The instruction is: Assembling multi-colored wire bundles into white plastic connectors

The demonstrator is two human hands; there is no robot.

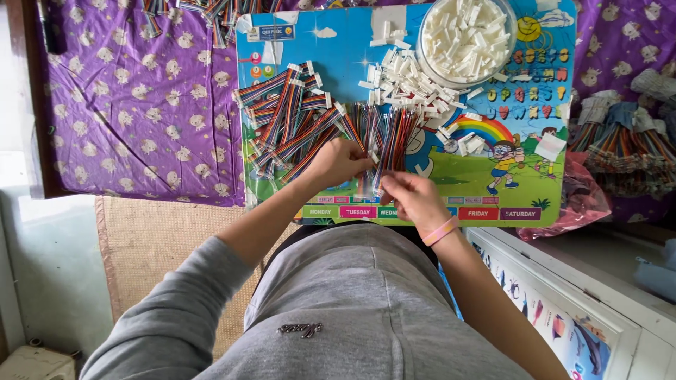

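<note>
Both hands worked at the near edge of a colourful cartoon-printed plastic board lying over a purple patterned cloth. Left hand was curled w/ fingers closed on the near ends of a fanned bundle of multicoloured ribbon cables w/ white end connectors; right hand, w/ a pink band at the wrist, pinched together on the same bundle's near end, just beside the left. Exact fingertip contact was hidden, so can't tell which wires were caught. More finished cables of the same kind lay heaped on the board's left half. Far right sat a clear round plastic tub of small white connector housings, w/ a loose scatter of the same white housings spilled between tub and bundle. Judgement: step looked like sorting or seating one cable end, so it paid to keep the left grip firm on the fan so wires stayed flat and in colour order, work one piece at a time w/ the right, and keep it clear of the loose housings nearby.
</note>
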